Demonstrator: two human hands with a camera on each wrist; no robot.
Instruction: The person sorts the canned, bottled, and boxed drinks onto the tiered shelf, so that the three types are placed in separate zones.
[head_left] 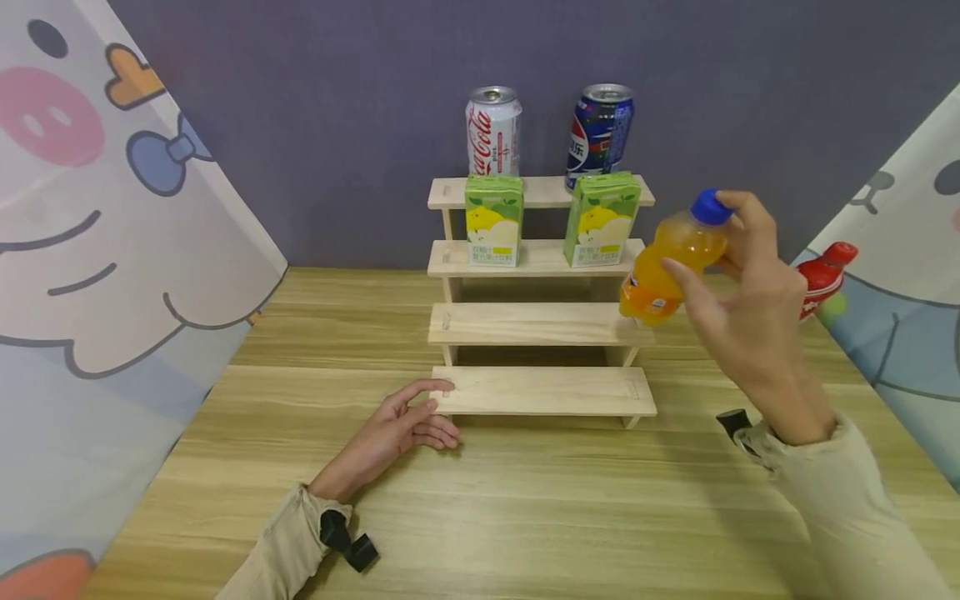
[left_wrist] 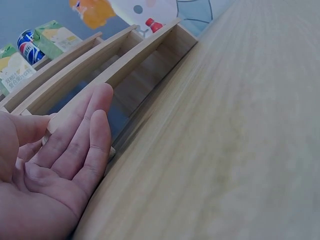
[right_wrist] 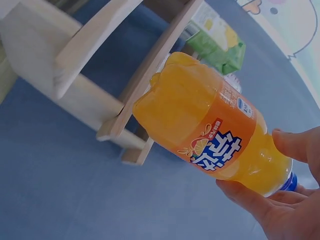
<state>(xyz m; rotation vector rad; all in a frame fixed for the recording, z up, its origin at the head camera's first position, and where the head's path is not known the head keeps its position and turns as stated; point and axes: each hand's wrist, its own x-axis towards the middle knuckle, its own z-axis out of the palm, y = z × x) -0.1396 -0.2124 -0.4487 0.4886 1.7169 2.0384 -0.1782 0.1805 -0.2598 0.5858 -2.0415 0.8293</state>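
My right hand (head_left: 757, 292) grips a bottle of orange soda (head_left: 667, 267) by its neck and blue cap. The bottle leans, base toward the lower left, and overlaps the right end of the third tier down in the head view. Its orange label (right_wrist: 220, 135) faces the right wrist camera. A four-tier wooden display shelf (head_left: 540, 392) stands in the middle of the table. My left hand (head_left: 405, 425) pinches the left end of its lowest board between thumb and index finger, the other fingers (left_wrist: 75, 145) below the board's front edge.
On the top tier stand a white Coca-Cola can (head_left: 492, 137) and a blue Pepsi can (head_left: 600, 133). Two green juice cartons (head_left: 493, 221) stand one tier lower. A red-capped bottle (head_left: 823, 279) shows behind my right hand. Cartoon-print cloths flank the wooden table (head_left: 525, 517).
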